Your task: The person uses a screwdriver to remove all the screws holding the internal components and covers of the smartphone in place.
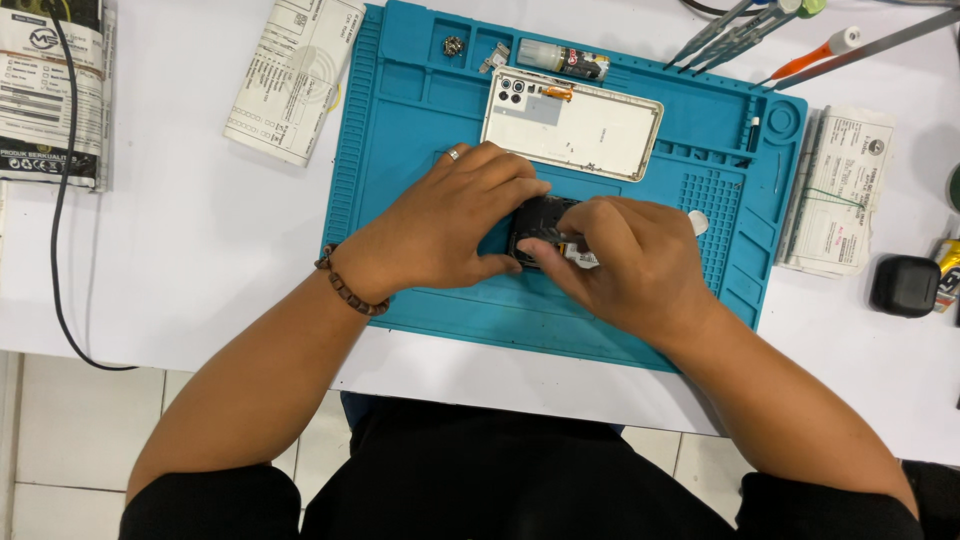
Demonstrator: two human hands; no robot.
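Both hands, left hand [450, 225] and right hand [620, 265], close around the dark phone [540, 222] between them.

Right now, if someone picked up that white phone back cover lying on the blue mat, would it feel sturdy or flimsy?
The white back cover looks like a thin, hollow shell, so it is probably light and may flex a little. It lies flat on the blue mat, so it should not roll or tip. Its smooth surface might be slippery, and the thin rim could crack if squeezed.

A white table [180, 250] stands over a pale tiled floor [70, 440] under even light.
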